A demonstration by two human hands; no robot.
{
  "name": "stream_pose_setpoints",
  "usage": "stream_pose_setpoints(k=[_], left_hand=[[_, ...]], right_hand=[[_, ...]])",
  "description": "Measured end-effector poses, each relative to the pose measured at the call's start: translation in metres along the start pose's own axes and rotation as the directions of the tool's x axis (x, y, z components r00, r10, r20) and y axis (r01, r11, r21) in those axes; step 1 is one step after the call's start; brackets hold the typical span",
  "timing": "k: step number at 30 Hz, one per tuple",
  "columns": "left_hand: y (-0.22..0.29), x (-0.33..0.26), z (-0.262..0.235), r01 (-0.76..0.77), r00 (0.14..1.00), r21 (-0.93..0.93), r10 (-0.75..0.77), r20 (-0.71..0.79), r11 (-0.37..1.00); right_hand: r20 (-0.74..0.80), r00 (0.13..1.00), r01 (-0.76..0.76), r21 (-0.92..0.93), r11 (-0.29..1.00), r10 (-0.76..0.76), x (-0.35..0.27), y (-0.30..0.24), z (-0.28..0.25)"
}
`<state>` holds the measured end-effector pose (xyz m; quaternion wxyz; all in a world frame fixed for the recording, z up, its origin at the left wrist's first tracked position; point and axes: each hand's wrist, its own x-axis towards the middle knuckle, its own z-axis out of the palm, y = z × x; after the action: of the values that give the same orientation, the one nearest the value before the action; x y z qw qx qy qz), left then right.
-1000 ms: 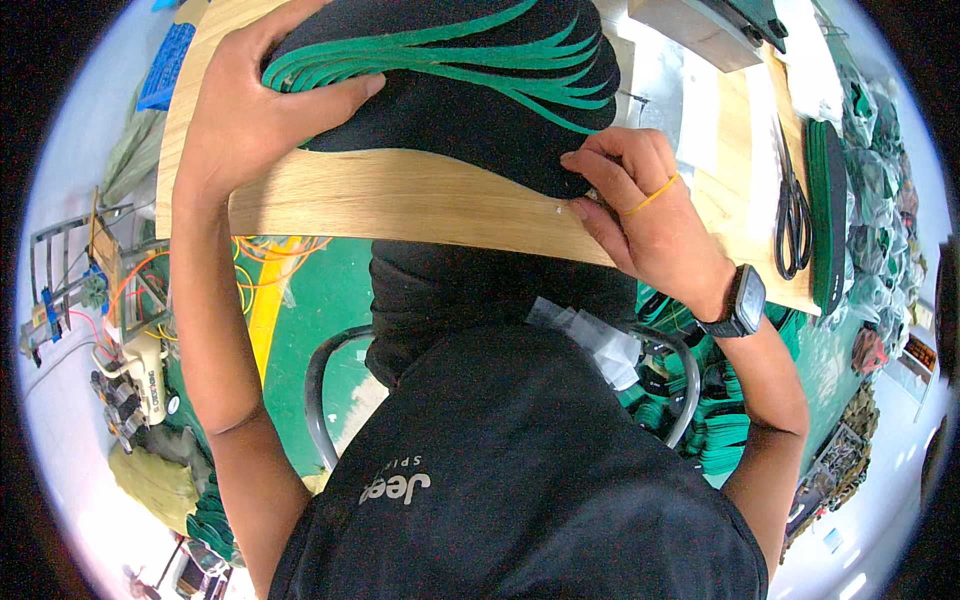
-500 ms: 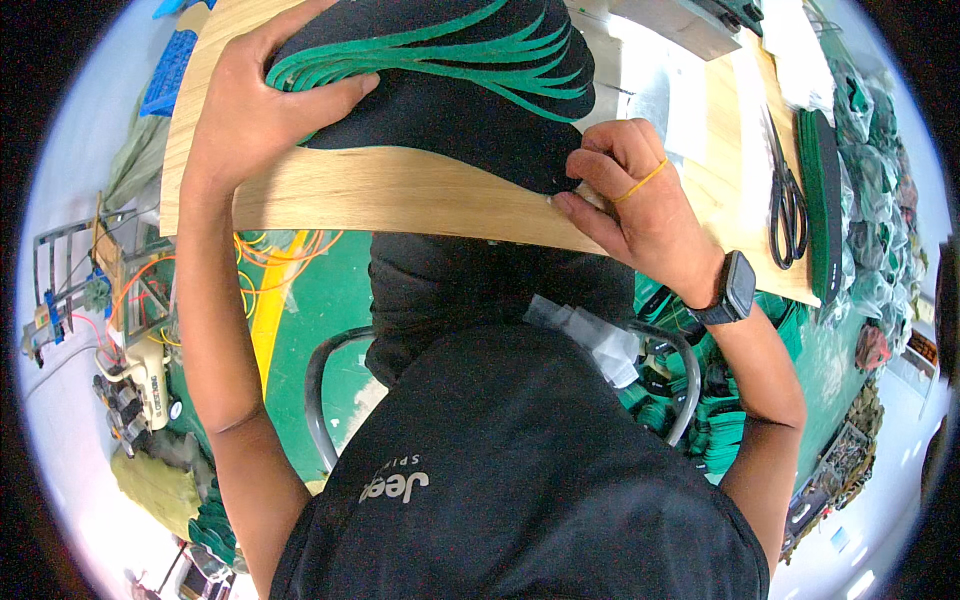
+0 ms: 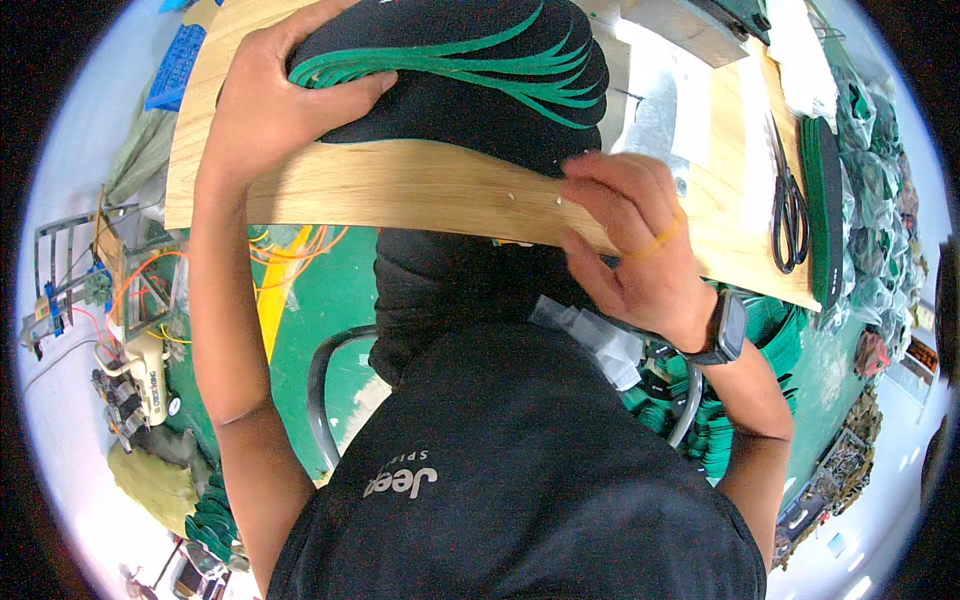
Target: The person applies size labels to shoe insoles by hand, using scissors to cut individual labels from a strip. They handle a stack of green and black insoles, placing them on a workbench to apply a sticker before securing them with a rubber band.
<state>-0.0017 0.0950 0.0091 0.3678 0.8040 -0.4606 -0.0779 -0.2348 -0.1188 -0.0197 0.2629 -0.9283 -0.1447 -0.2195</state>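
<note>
A fanned stack of shoe insoles, black on their faces with green edges, is held over the near part of the wooden table. My left hand is wrapped round its left end, thumb across the front and fingers behind, where they are hidden. To the right, my right hand hangs at the table's front edge, just below the stack's right tip. Its thumb and fingers are apart with nothing visible between them, and the fingertips are slightly blurred. A yellow rubber band loops round its fingers.
Black scissors lie on the table at the right, beside another insole stack. A metal machine part stands at the back. More green-edged insoles are piled below on the right, near the chair.
My right hand has come away from the stack's right tip, moving down with its fingers spreading. The stack, in my left hand, has shifted slightly right in view.
</note>
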Motion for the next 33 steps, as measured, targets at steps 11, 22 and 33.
stream_pose_setpoints(k=[11, 22, 33], left_hand=[[-0.040, 0.001, -0.113, 0.052, 0.680, -0.021, -0.051, -0.731, 0.998], [-0.063, 0.088, -0.010, -0.058, 0.986, 0.669, 0.145, -0.076, 0.741], [0.064, 0.003, 0.093, -0.348, 0.917, 0.282, 0.387, -0.095, 0.894]], right_hand=[[0.139, 0.977, -0.159, -0.024, 0.987, 0.160, 0.006, -0.018, 0.030], [-0.366, 0.880, -0.410, -0.267, 0.872, 0.301, -0.035, 0.034, -0.046], [-0.380, 0.865, -0.448, -0.293, 0.845, 0.327, -0.039, 0.066, -0.048]])
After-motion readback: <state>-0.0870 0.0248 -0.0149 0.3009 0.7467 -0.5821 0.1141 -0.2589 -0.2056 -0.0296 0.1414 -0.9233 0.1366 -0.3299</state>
